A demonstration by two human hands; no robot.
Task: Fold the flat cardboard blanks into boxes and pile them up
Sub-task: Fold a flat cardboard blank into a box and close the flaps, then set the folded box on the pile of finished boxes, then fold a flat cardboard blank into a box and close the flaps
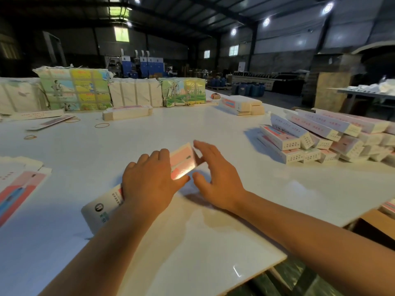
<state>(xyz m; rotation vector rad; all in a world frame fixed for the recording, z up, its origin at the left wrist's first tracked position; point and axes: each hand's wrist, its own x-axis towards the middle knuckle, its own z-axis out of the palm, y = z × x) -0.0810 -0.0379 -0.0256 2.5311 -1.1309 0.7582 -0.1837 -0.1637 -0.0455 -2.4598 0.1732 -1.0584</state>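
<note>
big white table [213, 129] fills most of the view, glossy, in a dim warehouse with dark metal roof, round ceiling lights and small windows on the far wall. blue machines [147, 66] stand far behind the table, blue drums [249, 89] on the floor past its far right corner.

the long box [181, 162], pink and white, lies on the table at the near middle, angled from lower left to upper right. left hand [149, 182] lies over its middle, fingers down across the top and thumb at its near side, seems to hold it. right hand [215, 178] is open just right of the box's far end, fingers spread and straight, thumb apart; contact with the box unclear because of blur.

right of the box, a pile of folded boxes [320, 137] stacked in rows near the table's right edge. left of the box, flat blanks [19, 184] at the table's left edge. beyond the box, a small stack of blanks [127, 114], another stack [241, 105] further right, and wrapped bundles [89, 90] in a row along the far side. rubber bands [102, 125] lie loose left of the far stack. a brown carton [376, 223] sits below the table's right edge.
</note>
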